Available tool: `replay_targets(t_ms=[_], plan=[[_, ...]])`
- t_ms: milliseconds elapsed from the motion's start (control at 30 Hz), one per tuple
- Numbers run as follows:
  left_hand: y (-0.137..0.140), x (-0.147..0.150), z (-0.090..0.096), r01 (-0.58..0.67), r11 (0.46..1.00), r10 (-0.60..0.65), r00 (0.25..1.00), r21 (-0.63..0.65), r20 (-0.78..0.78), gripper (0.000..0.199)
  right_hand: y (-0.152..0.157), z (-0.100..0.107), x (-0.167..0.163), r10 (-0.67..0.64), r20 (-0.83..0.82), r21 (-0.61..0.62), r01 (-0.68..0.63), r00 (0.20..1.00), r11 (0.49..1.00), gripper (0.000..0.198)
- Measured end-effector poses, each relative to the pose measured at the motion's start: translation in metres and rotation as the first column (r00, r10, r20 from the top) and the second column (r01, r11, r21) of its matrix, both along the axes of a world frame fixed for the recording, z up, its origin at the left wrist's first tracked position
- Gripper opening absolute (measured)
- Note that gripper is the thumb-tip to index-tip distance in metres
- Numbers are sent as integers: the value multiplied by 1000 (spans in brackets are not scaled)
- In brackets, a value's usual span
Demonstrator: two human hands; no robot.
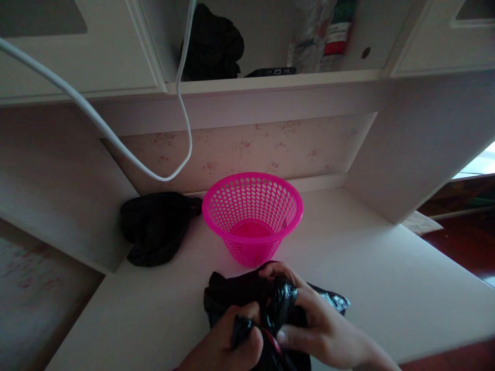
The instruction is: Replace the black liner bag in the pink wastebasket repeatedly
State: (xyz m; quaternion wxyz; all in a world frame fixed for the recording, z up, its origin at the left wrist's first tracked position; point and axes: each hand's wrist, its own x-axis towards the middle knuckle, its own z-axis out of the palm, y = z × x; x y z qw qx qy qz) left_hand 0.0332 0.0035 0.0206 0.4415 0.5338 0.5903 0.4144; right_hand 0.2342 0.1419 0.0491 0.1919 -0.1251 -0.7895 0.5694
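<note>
A shiny black plastic bag (228,293) lies bunched on the white desktop at the bottom middle. My left hand (232,337) is closed round a gathered part of it, which pokes out between thumb and fingers. Around another bunched part, my right hand (315,317) is curled, with thumb and fingers on the plastic. A thin reddish strip shows between my two hands; what it belongs to I cannot make out. Just beyond the bag stands a bright pink perforated plastic basket (253,240), upright, with nothing visible inside.
A black cloth-like item (154,226) lies left of the basket. A white cable (127,149) hangs in front at upper left. The shelf (278,82) above holds a dark bundle (212,44), a dark flat device (273,72) and a bottle with a red-and-white label (337,38). Side panels flank the white desktop (371,268).
</note>
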Motion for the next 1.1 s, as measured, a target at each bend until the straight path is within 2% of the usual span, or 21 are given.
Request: replay_targets(t_ms=[100, 233, 333, 467, 533, 600, 700, 767, 833, 900, 967, 1033, 1100], plan=[[2, -1, 0, -75, 997, 76, 994, 14, -72, 58, -1, -1, 5, -122, 0, 94, 122, 993, 988, 27], [12, -5, 13, -12, 991, 24, 996, 135, -85, 50, 0, 0, 18, -174, 5, 94, 173, 985, 981, 22], [21, -10, 19, -32, 952, 61, 994, 305, -87, 54, 3, 2, 25, -281, -98, 1, 283, 955, 959, 21], [27, -22, 13, -117, 923, 205, 956, 368, -211, 51, 14, -13, 36, -406, -221, -202, 365, 887, 909, 25], [24, -35, 3, -215, 902, 339, 889, 374, -308, 46, 23, -28, 46, -498, -201, -260, 444, 844, 857, 25], [20, -49, -11, -312, 867, 456, 811, 388, -366, 42, 33, -47, 60, -618, -133, -290, 566, 775, 772, 28], [13, -63, -29, -405, 843, 524, 770, 355, -365, 41, 47, -69, 76, -734, -34, -295, 695, 679, 656, 36], [9, -62, -34, -452, 835, 541, 777, 313, -323, 43, 53, -71, 79, -775, -37, -264, 742, 631, 616, 38], [8, -55, -30, -498, 815, 572, 775, 298, -269, 44, 53, -61, 76, -804, -95, -179, 784, 588, 594, 38], [7, -46, -18, -502, 788, 591, 779, 356, -209, 42, 48, -40, 66, -762, -158, -55, 764, 629, 642, 36], [9, -35, -4, -429, 790, 534, 833, 438, -146, 41, 37, -13, 52, -624, -198, 29, 640, 756, 768, 32], [13, -22, 8, -308, 834, 398, 911, 458, -111, 36, 23, 14, 35, -447, -230, 56, 470, 865, 881, 28], [19, -7, 15, -161, 913, 223, 967, 375, -126, 29, 10, 35, 17, -296, -265, 96, 330, 918, 939, 25]])
